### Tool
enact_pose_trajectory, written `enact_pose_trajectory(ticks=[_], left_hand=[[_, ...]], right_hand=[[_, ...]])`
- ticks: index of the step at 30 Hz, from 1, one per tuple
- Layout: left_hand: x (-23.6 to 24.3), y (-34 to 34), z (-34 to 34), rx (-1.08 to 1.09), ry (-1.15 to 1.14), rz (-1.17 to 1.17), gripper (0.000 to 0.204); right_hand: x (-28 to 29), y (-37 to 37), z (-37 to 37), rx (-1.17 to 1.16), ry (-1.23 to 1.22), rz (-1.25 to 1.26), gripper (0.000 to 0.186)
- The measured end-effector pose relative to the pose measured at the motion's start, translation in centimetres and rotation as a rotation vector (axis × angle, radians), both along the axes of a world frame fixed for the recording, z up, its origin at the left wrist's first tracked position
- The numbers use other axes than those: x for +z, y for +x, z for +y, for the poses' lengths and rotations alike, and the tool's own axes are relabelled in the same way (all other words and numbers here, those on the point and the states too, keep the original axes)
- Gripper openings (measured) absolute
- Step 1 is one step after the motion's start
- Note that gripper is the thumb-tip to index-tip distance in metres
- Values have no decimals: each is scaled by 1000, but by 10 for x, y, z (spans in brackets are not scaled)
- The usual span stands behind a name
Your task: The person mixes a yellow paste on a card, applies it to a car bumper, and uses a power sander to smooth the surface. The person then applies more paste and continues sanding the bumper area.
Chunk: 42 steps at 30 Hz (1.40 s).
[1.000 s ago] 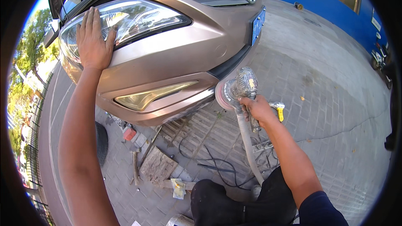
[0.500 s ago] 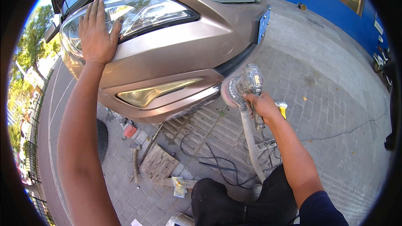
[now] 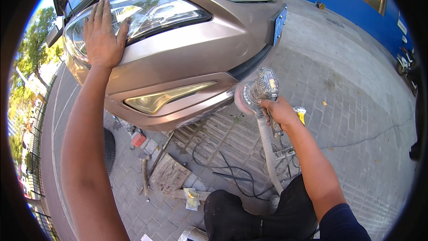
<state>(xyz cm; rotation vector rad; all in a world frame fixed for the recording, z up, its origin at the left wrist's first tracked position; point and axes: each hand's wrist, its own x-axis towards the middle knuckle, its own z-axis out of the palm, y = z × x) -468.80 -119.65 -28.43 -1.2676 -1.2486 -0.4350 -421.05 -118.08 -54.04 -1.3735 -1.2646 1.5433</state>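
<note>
Against the bumper (image 3: 191, 58), a sander (image 3: 256, 91) is gripped by the right hand (image 3: 278, 111), fingers wrapped; the left hand (image 3: 102, 33) is spread flat on the headlight (image 3: 156, 11). Sanding appears underway; steady pressure is needed next.

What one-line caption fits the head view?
Left hand flat on a bronze car's headlight, right hand pressing a hose-fed sander to the bumper.

Blue wall (image 3: 347, 4), perhaps wood scraps (image 3: 168, 175).
</note>
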Motion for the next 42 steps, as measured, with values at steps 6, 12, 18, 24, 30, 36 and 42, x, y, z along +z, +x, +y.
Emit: enact_pose_trajectory(ticks=[6, 12, 18, 24, 30, 36, 42], left_hand=[[2, 1, 0, 2, 2, 9, 82], [0, -2, 1, -8, 1, 6, 82], [1, 3, 1, -4, 4, -2, 82], [1, 0, -1, 28, 0, -3, 82], [1, -2, -1, -4, -1, 11, 81], [-1, 3, 2, -18, 0, -7, 81], [1, 0, 2, -1, 4, 1, 81]], right_hand=[[2, -10, -10, 106, 20, 5, 24], [7, -33, -38, 210, 104, -180, 32], [7, -15, -19, 142, 70, -122, 32], [-3, -10, -7, 67, 34, -16, 32], [2, -36, -39, 230, 136, -228, 35], [-3, -10, -21, 95, 79, -140, 28], [-20, -3, -15, 45, 66, -32, 28]])
